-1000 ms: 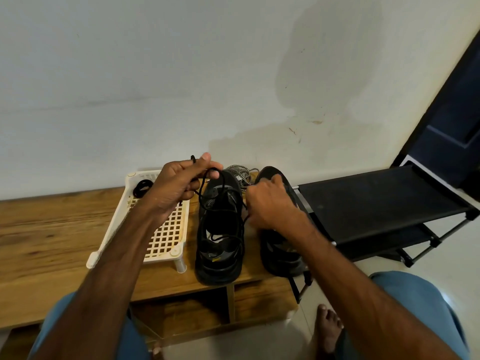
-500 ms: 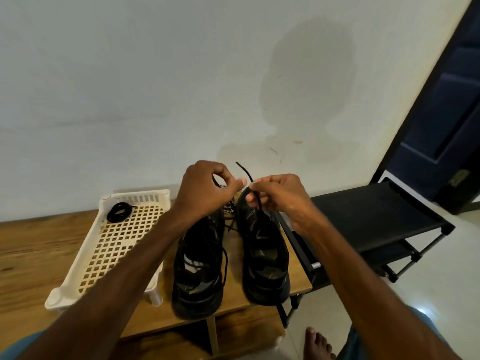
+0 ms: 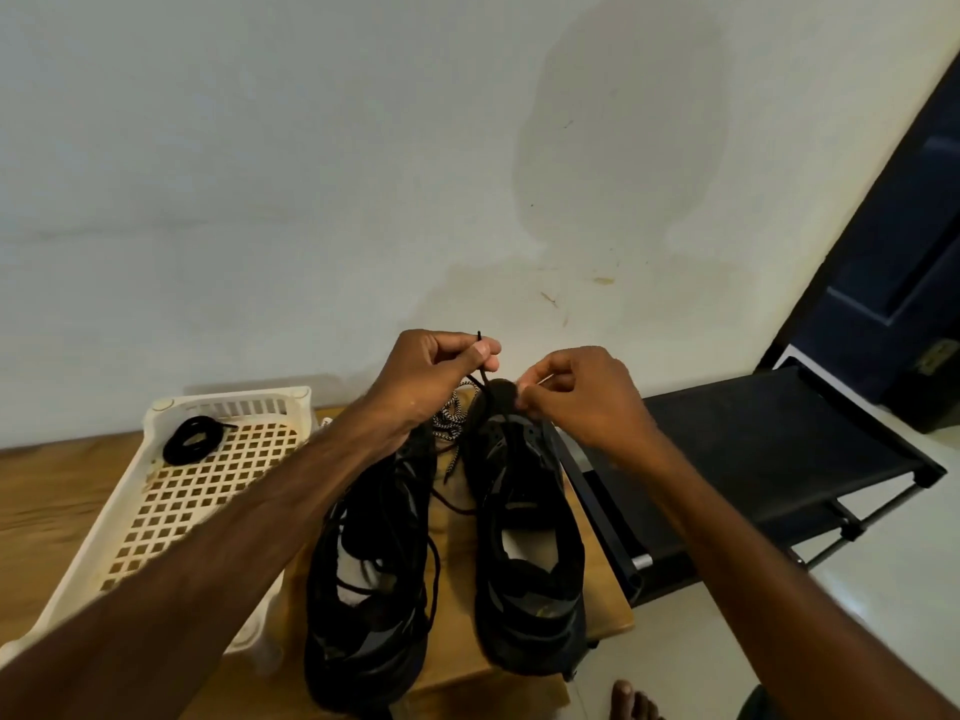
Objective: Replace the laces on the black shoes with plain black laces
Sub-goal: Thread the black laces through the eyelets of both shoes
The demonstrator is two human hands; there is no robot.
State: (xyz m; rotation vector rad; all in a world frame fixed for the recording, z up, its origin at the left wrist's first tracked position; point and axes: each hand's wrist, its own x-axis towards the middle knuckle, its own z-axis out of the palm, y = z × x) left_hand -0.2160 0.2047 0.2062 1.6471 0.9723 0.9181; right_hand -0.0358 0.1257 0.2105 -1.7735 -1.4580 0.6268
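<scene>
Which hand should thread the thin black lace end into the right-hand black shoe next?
Probably the left hand: it pinches the thin black lace end just above the toe of the right-hand black shoe. The right hand pinches at the shoe's front, better suited to steadying it.

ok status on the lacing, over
Left hand pinches black lace end. Right hand pinches toe of right shoe. Patterned lace loose beside it, not blocking.

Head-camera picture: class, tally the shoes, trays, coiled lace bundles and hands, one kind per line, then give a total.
Black lace-up shoes, left and right: 2
White plastic lattice tray: 1
Coiled black lace bundle: 1
Hands, left and right, pinching a thin black lace: 2
Total: 6
</scene>
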